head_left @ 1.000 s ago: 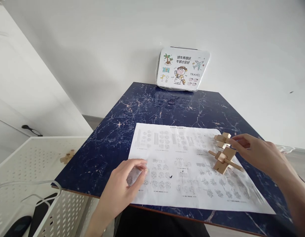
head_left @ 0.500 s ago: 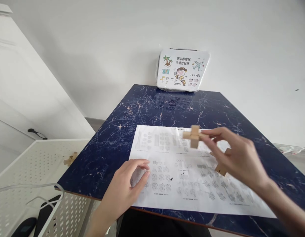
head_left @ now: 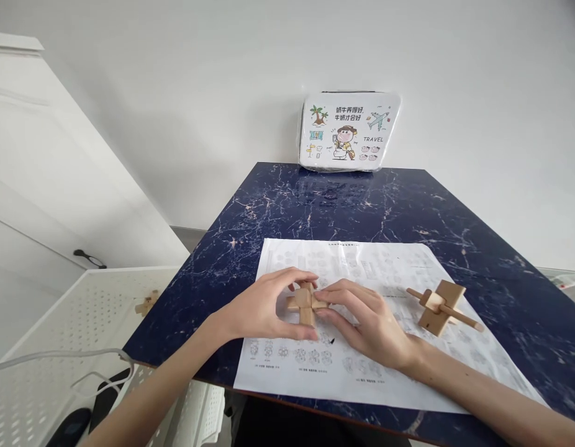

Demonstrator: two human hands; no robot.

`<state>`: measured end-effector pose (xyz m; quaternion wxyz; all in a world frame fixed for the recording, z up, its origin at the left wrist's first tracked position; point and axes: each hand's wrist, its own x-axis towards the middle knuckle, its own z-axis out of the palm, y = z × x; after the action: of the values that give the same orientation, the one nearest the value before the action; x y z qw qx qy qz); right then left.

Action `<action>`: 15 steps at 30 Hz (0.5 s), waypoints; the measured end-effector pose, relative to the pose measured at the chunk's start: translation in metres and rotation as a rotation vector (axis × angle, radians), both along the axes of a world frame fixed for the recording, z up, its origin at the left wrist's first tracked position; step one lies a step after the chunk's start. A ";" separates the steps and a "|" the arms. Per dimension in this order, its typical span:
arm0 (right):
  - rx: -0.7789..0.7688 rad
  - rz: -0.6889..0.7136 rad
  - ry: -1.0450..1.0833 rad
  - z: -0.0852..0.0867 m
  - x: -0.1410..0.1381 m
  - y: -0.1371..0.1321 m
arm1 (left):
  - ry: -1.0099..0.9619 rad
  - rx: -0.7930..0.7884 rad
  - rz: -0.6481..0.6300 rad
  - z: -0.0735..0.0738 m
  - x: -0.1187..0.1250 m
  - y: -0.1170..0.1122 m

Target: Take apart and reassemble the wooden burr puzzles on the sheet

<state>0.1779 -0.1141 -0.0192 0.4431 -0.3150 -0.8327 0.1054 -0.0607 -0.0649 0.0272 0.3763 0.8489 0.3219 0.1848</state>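
A small cross-shaped wooden burr puzzle sits low over the printed sheet, between my two hands. My left hand has its fingers at the far end of the puzzle and its thumb at the near end. From the other side, my right hand pinches the puzzle's right arm between thumb and fingers. A second wooden puzzle, made of flat plates with a round rod through them, rests on the sheet to the right of my right hand.
The blue marbled table has a white cartoon-printed case standing at its far edge against the wall. At left, a white perforated shelf carries another wooden piece, a pale cable and dark objects.
My right hand has brought the cross-shaped puzzle left and down to my left hand, which has moved up and closed around it. The plate-and-rod puzzle is now uncovered.
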 end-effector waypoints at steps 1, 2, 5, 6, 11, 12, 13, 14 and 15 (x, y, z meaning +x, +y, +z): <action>-0.021 -0.009 0.018 -0.001 0.001 0.001 | 0.014 0.009 -0.015 -0.001 0.003 0.004; -0.049 -0.024 0.031 -0.003 0.002 0.002 | 0.026 0.017 -0.022 -0.003 0.006 0.008; -0.170 -0.094 0.043 -0.004 0.006 0.007 | 0.023 0.049 -0.025 -0.009 0.015 0.021; -0.218 -0.118 0.044 -0.005 0.008 0.009 | 0.012 0.043 -0.029 -0.012 0.018 0.025; -0.371 -0.153 0.046 -0.005 0.013 0.016 | -0.053 0.016 0.005 -0.020 0.023 0.034; -0.380 -0.147 0.041 -0.004 0.013 0.016 | -0.055 0.018 0.012 -0.021 0.023 0.033; -0.383 -0.140 0.035 -0.004 0.013 0.015 | -0.053 0.020 0.017 -0.022 0.022 0.032; -0.381 -0.135 0.029 -0.004 0.013 0.015 | -0.051 0.023 0.019 -0.022 0.022 0.031; -0.374 -0.131 0.025 -0.003 0.013 0.014 | -0.049 0.026 0.020 -0.022 0.022 0.029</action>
<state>0.1909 -0.0998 -0.0227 0.3933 -0.4439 -0.7707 0.2330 -0.0389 -0.0358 0.0053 0.3710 0.8458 0.3186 0.2133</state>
